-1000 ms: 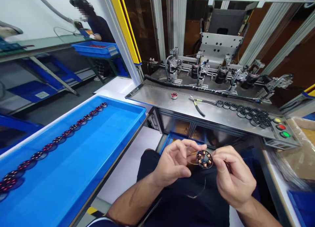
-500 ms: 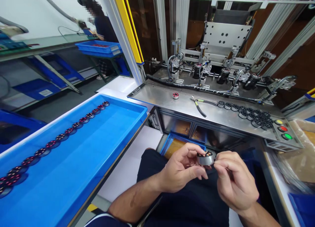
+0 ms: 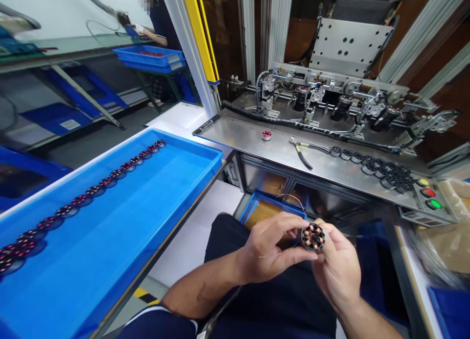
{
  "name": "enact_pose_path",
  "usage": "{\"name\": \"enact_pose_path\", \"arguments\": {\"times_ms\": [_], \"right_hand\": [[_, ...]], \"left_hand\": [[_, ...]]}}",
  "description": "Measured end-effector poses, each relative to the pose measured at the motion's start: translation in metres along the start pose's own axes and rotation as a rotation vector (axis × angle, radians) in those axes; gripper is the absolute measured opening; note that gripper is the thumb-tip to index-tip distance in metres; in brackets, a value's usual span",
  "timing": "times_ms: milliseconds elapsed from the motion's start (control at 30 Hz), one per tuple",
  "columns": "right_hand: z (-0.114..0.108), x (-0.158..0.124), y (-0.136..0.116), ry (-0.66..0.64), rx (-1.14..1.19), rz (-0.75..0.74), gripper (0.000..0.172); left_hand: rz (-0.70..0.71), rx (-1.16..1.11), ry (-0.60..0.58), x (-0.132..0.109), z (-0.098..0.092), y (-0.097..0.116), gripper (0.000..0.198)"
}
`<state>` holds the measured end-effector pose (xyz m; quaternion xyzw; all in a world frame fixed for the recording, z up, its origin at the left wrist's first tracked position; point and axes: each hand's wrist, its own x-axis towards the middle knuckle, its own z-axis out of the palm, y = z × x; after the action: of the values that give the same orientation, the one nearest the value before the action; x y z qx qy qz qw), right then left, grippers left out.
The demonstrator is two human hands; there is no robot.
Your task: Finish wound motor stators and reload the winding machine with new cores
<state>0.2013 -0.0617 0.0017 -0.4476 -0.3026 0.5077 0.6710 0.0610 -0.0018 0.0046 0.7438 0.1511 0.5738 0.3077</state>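
Partly, the work is hidden from me: the far side of the wound stator (image 3: pixel 313 237) is turned away, and several fingers of the right hand (image 3: pixel 338 266) pass behind it, so I cannot tell how they press there. A thin wire (image 3: pixel 294 197) makes an arc above the left hand (image 3: pixel 270 248), but where its ends go is hard to make out. The blue bin (image 3: pixel 250 205) below is partly covered by the same hand. At the back, a co-worker (image 3: pixel 163 23) is cut off by the upper edge, and the plastic bag (image 3: pixel 442 226) at right is too crumpled to read its contents. On the left stands a long blue tray (image 3: pixel 135 231), with a slanting row of stators (image 3: pixel 97 191) along its far side. Ahead, the steel ledge (image 3: pixel 242 139) carries one red stator (image 3: pixel 266 135), then cutting pliers (image 3: pixel 304 156), then a cluster of black cores (image 3: pixel 389 172) near the button box (image 3: pixel 428 212); this ledge lies between the person and the machine (image 3: pixel 345 50). As for the wound stator, it is above the lap, copper windings facing up: the left thumb and forefinger pinch its left rim, while the right hand supports its right side, fingers curled close.
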Motion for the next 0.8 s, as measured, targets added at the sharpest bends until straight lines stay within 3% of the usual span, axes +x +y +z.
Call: {"name": "enact_pose_path", "arguments": {"times_ms": [267, 467, 600, 667, 800], "right_hand": [[-0.002, -0.001, 0.0, -0.058, -0.062, -0.086, 0.024], [-0.009, 0.001, -0.005, -0.102, -0.287, -0.299, 0.022], [-0.02, 0.005, -0.018, -0.213, -0.568, -0.679, 0.013], [-0.026, 0.007, -0.026, -0.293, -0.692, -0.828, 0.017], [-0.033, 0.013, -0.039, -0.395, -0.868, -0.988, 0.028]], "left_hand": [[-0.039, -0.097, -0.018, -0.001, -0.003, 0.0, 0.048], [-0.116, -0.278, -0.077, -0.003, -0.004, 0.007, 0.043], [-0.342, -0.653, -0.05, -0.008, 0.0, 0.007, 0.055], [-0.52, -0.887, -0.031, -0.008, 0.002, 0.004, 0.064], [-0.941, -1.06, -0.194, -0.005, 0.006, -0.001, 0.047]]}}
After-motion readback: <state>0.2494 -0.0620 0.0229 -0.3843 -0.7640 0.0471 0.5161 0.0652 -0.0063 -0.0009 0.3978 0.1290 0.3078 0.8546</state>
